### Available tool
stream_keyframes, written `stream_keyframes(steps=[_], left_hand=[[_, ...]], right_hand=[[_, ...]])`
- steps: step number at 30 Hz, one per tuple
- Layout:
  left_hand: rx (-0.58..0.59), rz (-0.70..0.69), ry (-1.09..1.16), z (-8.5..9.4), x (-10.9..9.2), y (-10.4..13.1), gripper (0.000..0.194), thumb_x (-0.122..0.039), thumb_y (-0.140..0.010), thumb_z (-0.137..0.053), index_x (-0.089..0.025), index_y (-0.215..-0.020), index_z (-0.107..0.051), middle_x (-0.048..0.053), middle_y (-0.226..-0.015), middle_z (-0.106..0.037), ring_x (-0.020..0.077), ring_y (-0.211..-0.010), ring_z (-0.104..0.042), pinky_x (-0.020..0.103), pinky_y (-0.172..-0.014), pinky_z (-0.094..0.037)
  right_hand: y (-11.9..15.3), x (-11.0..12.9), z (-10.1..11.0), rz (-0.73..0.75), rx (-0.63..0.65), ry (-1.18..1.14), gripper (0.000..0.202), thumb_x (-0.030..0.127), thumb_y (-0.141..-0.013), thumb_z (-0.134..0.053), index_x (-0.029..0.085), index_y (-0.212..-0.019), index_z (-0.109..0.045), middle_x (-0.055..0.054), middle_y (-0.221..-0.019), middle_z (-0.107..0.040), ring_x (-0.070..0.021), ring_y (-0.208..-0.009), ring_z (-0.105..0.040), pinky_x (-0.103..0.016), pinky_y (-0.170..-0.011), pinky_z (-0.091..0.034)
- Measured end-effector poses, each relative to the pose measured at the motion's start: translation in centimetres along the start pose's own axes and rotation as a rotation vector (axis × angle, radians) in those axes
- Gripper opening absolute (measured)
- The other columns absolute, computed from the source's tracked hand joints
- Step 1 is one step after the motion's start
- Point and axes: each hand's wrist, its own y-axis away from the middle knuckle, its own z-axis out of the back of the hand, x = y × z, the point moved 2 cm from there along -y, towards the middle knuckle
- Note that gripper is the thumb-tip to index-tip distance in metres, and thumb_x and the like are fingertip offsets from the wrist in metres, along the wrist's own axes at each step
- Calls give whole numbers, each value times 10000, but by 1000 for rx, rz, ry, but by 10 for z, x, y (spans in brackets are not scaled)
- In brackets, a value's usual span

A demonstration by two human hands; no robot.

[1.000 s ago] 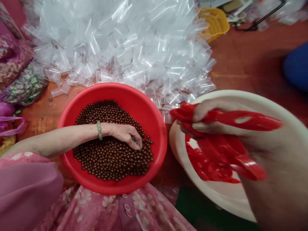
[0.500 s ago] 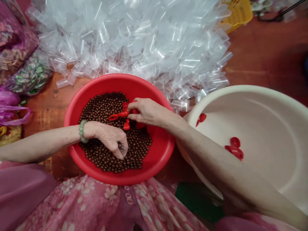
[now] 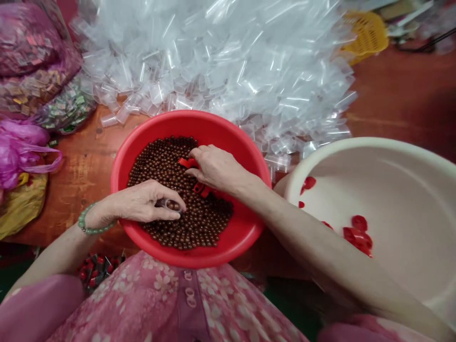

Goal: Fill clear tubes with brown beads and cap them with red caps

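Note:
A red basin (image 3: 249,228) holds a heap of small round brown balls (image 3: 199,228). Over the heap, my left hand (image 3: 149,202) has its fingers wrapped round a clear plastic tube (image 3: 163,203), with brown balls visible at its mouth. A green bead bracelet (image 3: 93,223) circles that wrist. At the right side of the heap, my right hand (image 3: 215,166) has its fingers closed on a red plastic cap (image 3: 188,163); the fingers partly hide it. More red plastic pieces (image 3: 202,190) lie on the balls just under this hand.
A big pile of clear tubes (image 3: 213,61) spreads behind the basin. A white basin (image 3: 392,199) with red pieces (image 3: 358,237) stands at the right. Plastic bags (image 3: 32,47) of small items sit at the left, and a yellow basket (image 3: 366,35) at the back right.
My left hand has lifted and turned, bringing the tube's mouth with balls into sight. My right hand has closed further over the red pieces. The whole view has shifted a little.

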Motion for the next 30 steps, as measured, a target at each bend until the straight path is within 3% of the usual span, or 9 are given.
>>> stream_keyframes(steps=[5, 9, 14, 18, 20, 23, 30], left_hand=[[-181, 82, 158, -12, 0, 12, 297, -316, -875, -622, -172, -1123, -698, 40, -941, -728, 158, -852, -651, 262, -782, -491], [-254, 65, 329, -18, 3, 17, 293, -279, -858, -638, -173, -1128, -685, 36, -949, -711, 140, -880, -640, 264, -822, -479], [-279, 43, 646, -26, 12, 24, 342, -352, -818, -704, -169, -1106, -675, 55, -908, -707, 134, -818, -658, 258, -743, -503], [-355, -57, 840, -27, 17, 27, 369, -391, -802, -736, -174, -1091, -661, 68, -944, -699, 140, -798, -673, 266, -720, -525], [-384, -89, 918, -27, 19, 28, 395, -384, -783, -759, -171, -1094, -640, 74, -961, -693, 142, -785, -677, 264, -703, -532], [-436, -85, 938, -30, 21, 25, 403, -376, -761, -782, -157, -1055, -617, 70, -946, -690, 136, -770, -678, 254, -694, -533], [-615, 18, 942, -59, 9, 8, 368, -345, -697, -818, -129, -895, -596, 18, -822, -673, 106, -698, -663, 233, -664, -532]], right_hand=[[-19, 12, -12, 15, 38, -98, 210, 229, -904, -554, 146, -1074, -647, -144, -1096, -689, -272, -988, -647, -336, -792, -475], [-18, 6, -14, 4, -29, -164, 271, 180, -919, -483, 149, -1118, -664, -116, -1077, -718, -231, -965, -660, -315, -826, -474], [-2, -2, -14, 6, -141, -795, 257, 318, -854, -583, 147, -1001, -705, -41, -807, -701, -160, -680, -602, -286, -645, -472], [13, 10, -18, 78, -26, -1126, 237, 390, -760, -711, 175, -858, -713, -10, -722, -680, -134, -637, -590, -269, -602, -482], [20, 13, -16, 10, -8, -1350, 270, 395, -710, -780, 190, -872, -711, -5, -721, -694, -132, -630, -626, -268, -604, -519], [28, 15, -10, -99, -110, -1675, 354, 387, -634, -857, 211, -907, -715, -4, -750, -720, -146, -654, -693, -282, -644, -580], [30, 34, -4, -41, -289, -1911, 318, 401, -621, -868, 219, -825, -706, 4, -820, -749, -119, -699, -716, -226, -676, -603]])
